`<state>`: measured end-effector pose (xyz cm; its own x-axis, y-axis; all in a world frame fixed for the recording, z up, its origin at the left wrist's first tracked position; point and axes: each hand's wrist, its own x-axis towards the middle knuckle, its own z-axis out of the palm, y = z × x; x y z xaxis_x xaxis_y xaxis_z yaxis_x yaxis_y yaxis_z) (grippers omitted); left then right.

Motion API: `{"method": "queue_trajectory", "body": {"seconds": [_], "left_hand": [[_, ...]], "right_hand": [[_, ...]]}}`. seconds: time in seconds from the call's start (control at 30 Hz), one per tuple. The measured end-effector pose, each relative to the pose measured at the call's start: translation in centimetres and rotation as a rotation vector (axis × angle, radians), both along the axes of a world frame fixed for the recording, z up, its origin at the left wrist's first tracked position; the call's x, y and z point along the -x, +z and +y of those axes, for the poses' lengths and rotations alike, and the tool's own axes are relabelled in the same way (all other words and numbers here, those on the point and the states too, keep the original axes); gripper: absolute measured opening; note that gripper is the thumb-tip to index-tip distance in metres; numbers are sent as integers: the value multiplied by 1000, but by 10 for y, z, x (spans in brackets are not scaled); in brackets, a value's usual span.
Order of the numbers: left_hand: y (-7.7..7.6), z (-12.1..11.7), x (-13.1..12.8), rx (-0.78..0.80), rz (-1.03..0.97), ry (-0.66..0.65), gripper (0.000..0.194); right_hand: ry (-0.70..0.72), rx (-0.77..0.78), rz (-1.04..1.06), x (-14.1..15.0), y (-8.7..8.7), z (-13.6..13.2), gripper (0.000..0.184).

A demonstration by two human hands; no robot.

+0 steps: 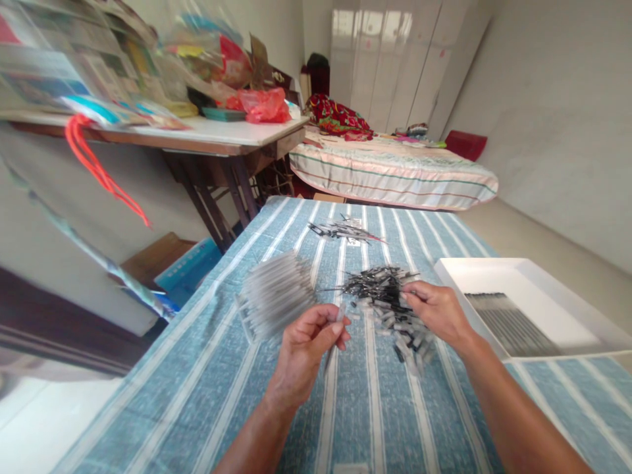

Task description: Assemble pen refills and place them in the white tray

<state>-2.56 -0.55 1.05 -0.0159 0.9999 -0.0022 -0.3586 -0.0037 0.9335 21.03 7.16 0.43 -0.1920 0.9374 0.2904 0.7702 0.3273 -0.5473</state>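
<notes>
My left hand (307,345) is closed around a slim translucent pen barrel (328,359), whose top end shows above the thumb. My right hand (437,309) reaches into the right edge of a heap of small black pen parts (372,284). Its thumb and forefinger are pinched together, and what they grip is too small to make out. Clear and black pen caps (409,342) lie loose at the near side of the heap. Left of the heap is a blurred stack of translucent pen barrels (276,296), just beyond my left hand.
A white box (538,283) at the right holds a row of black-ended pens (508,322). Thin dark refills (343,230) lie farther back on the striped tablecloth (237,408). A cluttered side table (237,135) stands left, a bed (395,171) behind.
</notes>
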Motion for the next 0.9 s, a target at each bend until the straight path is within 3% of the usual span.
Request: {"method": "queue_trajectory", "body": {"seconds": [0.17,0.37,0.57,0.7,0.9], "left_hand": [[-9,0,0,-21,12,-33,37],[-10,-1,1,-22,83,-119,33],[-7,-2,-3,19,82,-113,26],[-10,1,-1,23,101,-95,29],[-11,3,1,22,148,-74,31]], "right_hand": [[20,134,-200,0,-18,2,21],[33,181,-292,2,-18,-1,23],[51,198,-302,6,-15,-8,23],[117,185,-339,24,-7,-15,22],[156,121,-602,75,1,-14,25]]}}
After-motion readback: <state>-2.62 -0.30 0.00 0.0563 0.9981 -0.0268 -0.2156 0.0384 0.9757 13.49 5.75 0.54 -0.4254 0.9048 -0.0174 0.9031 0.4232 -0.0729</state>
